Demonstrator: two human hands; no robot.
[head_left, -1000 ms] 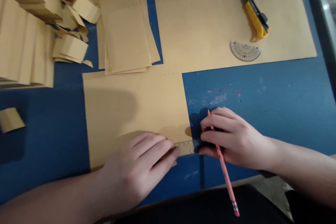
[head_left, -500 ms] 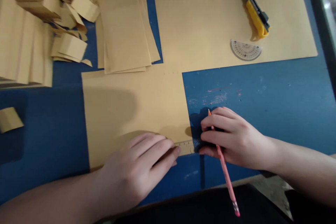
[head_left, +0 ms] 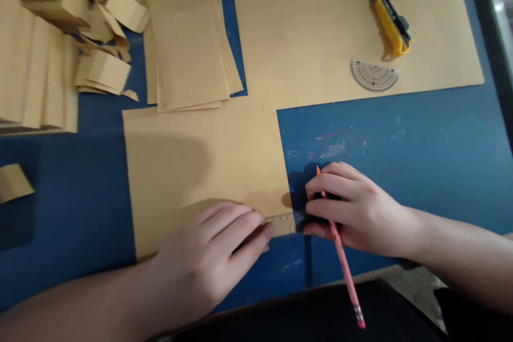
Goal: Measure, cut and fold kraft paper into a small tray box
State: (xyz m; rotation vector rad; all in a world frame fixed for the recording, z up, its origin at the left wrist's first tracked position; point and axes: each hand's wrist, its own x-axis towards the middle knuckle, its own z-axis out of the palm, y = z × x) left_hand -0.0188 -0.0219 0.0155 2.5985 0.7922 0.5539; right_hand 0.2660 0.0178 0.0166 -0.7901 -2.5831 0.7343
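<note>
A sheet of tan cardboard lies on the blue tabletop. Along its near edge runs a clear ruler, mostly hidden by my hands. My left hand lies over the left part of the ruler, its thumb and fingers closed on it at the cardboard's edge. My right hand has a pink pencil between its fingers, with the tip pointing away from me and the eraser towards me. The thumb and fingertips of that hand are at the ruler's right end, just past the cardboard's side edge; their exact contact is partly hidden.
A yellow utility knife and a clear protractor lie on the far part of the cardboard. Cut tan sheets are stacked at the back, left of centre. Folded cardboard pieces and small scraps crowd the far left.
Almost nothing differs. The whole view has shifted very slightly, while both hands, the ruler and the pencil keep their places.
</note>
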